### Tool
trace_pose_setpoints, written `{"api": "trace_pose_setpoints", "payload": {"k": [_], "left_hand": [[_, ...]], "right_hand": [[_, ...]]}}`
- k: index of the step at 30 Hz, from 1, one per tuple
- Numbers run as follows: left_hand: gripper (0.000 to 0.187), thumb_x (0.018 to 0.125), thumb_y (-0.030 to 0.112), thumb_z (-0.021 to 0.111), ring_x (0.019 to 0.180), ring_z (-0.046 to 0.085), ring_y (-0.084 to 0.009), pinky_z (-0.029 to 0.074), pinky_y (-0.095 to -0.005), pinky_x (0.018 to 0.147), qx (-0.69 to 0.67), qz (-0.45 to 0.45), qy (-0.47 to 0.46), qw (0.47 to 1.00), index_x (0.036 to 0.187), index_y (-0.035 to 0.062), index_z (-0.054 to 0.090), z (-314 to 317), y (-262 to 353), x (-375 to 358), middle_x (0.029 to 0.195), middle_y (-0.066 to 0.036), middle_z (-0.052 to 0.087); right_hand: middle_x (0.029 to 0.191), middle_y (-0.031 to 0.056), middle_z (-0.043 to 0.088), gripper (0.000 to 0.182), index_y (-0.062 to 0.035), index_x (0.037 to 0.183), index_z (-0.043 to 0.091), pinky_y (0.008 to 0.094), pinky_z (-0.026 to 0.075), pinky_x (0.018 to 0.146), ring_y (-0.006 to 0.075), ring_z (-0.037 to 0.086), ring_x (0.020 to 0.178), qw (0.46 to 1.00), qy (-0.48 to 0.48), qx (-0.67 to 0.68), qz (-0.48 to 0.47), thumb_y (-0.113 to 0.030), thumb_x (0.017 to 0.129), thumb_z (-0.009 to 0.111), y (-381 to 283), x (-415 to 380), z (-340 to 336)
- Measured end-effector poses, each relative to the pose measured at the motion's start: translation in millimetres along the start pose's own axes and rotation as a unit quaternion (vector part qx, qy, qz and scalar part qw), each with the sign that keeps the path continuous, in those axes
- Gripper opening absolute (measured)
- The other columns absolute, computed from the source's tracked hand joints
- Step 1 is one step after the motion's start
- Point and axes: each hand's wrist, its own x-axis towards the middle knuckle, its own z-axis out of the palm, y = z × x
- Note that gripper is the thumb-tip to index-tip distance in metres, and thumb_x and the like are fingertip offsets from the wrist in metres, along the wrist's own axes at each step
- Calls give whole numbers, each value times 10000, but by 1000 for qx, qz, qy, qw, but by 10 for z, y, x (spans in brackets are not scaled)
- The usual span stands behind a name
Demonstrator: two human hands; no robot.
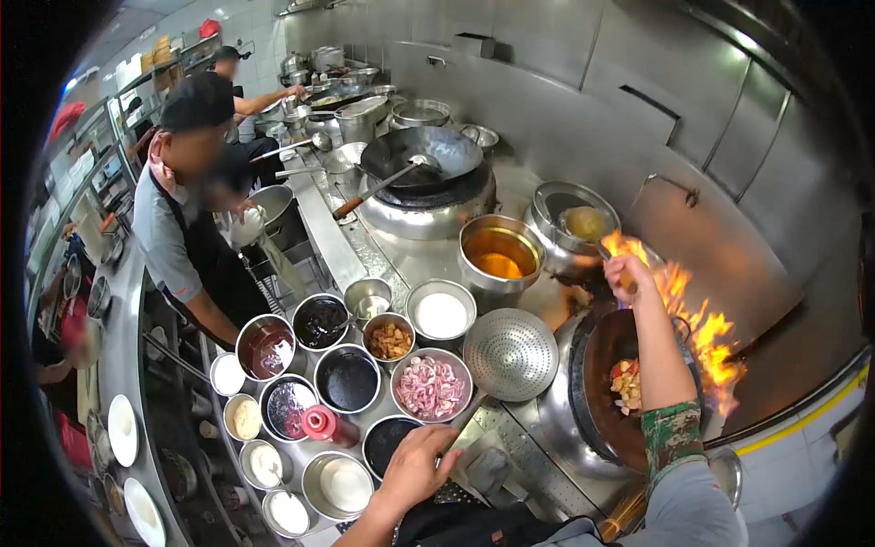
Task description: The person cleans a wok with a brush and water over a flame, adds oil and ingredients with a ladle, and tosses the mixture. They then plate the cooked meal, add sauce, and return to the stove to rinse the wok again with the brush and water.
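My left hand (421,469) is at the handle of a round perforated strainer (510,355), with the fingers bent around the handle's near end. The strainer's disc lies flat between the bowls and the wok. My right hand (631,277) is closed around the wooden handle of what looks like a ladle (603,250), raised beyond the wok. A yellowish round shape at its far end, over a metal pot (547,205), may be its bowl. Below my right forearm, chopped pieces of food (626,387) lie in the dark wok (606,424). Tall flames (706,342) rise behind it.
Several metal bowls of sauces and powders stand at left, with sliced onions (430,387) in one. A pot of oil (499,260) stands ahead. Beyond it, another wok (424,164) holds a ladle. A co-worker (196,196) stands across the counter at left; another person works farther back.
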Motion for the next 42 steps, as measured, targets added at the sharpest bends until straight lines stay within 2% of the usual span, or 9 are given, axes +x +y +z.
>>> {"api": "trace_pose_setpoints", "payload": {"k": [2, 6, 10, 15, 18, 26, 33, 37, 42], "left_hand": [[282, 851, 159, 720, 1009, 640, -329, 502, -406, 894, 20, 42, 6, 999, 1083, 6, 671, -72, 33, 40, 1056, -147, 676], [312, 842, 166, 726, 1046, 622, -349, 486, -430, 919, 54, 69, -5, 996, 1103, 8, 659, -102, 82, 158, 1074, -167, 661], [507, 852, 272, 699, 1250, 482, -419, 386, -491, 1060, 186, 1, -87, 979, 1267, 12, 568, -79, -51, 529, 1298, -198, 568], [827, 905, 547, 538, 1459, 214, -471, 160, -742, 1099, 298, -37, -130, 945, 1511, 33, 308, 470, -1013, 1197, 1591, -159, 295], [852, 925, 585, 484, 1486, 149, -449, 83, -729, 1124, 311, -81, -173, 931, 1523, 12, 283, 508, -1054, 1484, 1606, -143, 271], [819, 959, 597, 419, 1507, 128, -390, 28, -681, 1158, 326, -124, -181, 920, 1532, 27, 291, 594, -1139, 1654, 1617, -98, 262], [791, 957, 604, 416, 1505, 132, -393, 63, -694, 1152, 327, -126, -196, 916, 1532, 69, 323, 535, -1162, 1658, 1619, -83, 264], [784, 953, 602, 425, 1499, 146, -403, 84, -713, 1137, 309, -117, -186, 925, 1518, 64, 346, 526, -1238, 1656, 1610, -87, 284], [782, 949, 596, 434, 1499, 158, -397, 81, -720, 1132, 315, -110, -177, 926, 1520, 69, 341, 535, -1206, 1636, 1606, -81, 295]], "right_hand": [[655, 43, 530, 71, -20, 890, 549, 307, 475, 471, 151, 530, 514, 906, 90, -411, -55, 3, 840, 504, -7, -176, 93], [942, 261, 683, 429, -5, 1224, 521, 508, 534, 763, 429, 680, 869, 493, 237, -795, -264, -43, 799, 566, 290, -924, 142], [1037, 302, 661, 651, -18, 1480, 299, 528, 497, 884, 483, 637, 963, 450, 289, -819, -208, -39, 873, 534, 817, -1826, 331], [1085, 295, 646, 654, -48, 1510, 269, 514, 501, 858, 472, 634, 959, 565, 176, -756, -280, -89, 923, 554, 1682, -2714, 728], [1084, 323, 646, 651, -140, 1532, 254, 515, 528, 841, 494, 655, 935, 705, 97, -678, -182, -126, 950, 546, 2192, -2883, 937], [1053, 301, 645, 661, -122, 1513, 306, 479, 494, 822, 441, 654, 926, 756, 45, -643, -115, -135, 912, 581, 3358, -2273, 812], [1114, 320, 637, 656, -131, 1509, 325, 496, 487, 873, 495, 619, 999, 731, 76, -666, -132, -133, 901, 571, 3020, -2579, 989], [955, 161, 677, 629, -140, 1505, 327, 379, 519, 652, 247, 605, 635, 723, 137, -615, -283, -89, 927, 569, 2445, -2365, 826], [1137, 284, 646, 566, -105, 1443, 378, 439, 521, 812, 350, 685, 892, 789, 255, -534, -167, -96, 895, 522, 1153, -1383, 918]]}}
